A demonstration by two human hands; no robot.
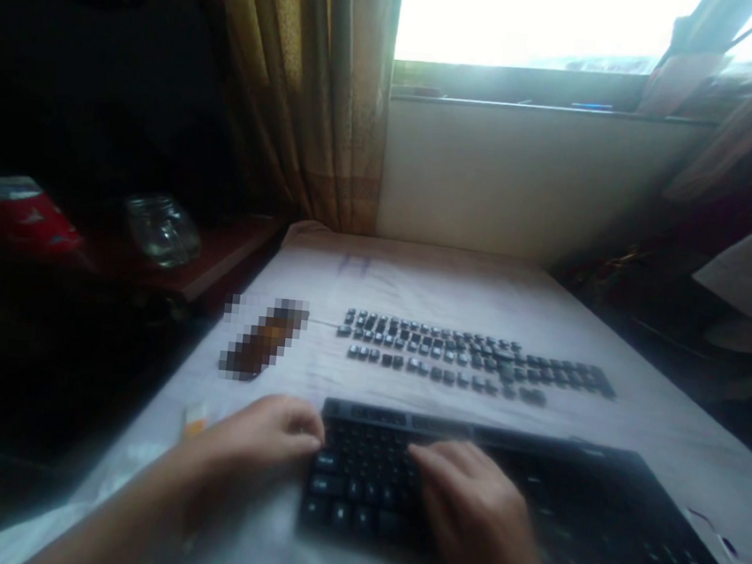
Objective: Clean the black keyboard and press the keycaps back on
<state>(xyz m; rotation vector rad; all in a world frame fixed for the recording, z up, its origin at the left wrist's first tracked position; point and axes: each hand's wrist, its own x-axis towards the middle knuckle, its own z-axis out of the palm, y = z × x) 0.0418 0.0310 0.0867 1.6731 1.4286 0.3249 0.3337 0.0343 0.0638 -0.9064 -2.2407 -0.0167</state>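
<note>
A black keyboard (594,507) lies on a white cloth near me, most of its key sockets bare, with a few keycaps seated at its left end. My left hand (261,439) rests at the keyboard's left edge with its fingers curled in against the frame. My right hand (470,513) lies over the left part of the keyboard, fingers pressed together and pointing left onto the key area. What the fingertips hold, if anything, is too small to make out. Behind the keyboard, several loose black keycaps (475,358) lie in rows on the cloth.
A blurred-out dark object (264,339) lies left of the keycap rows. A small pale eraser-like piece (194,418) sits by my left wrist. A glass jar (161,228) and a red pack (23,214) stand on a dark side table. Curtains and a window lie behind.
</note>
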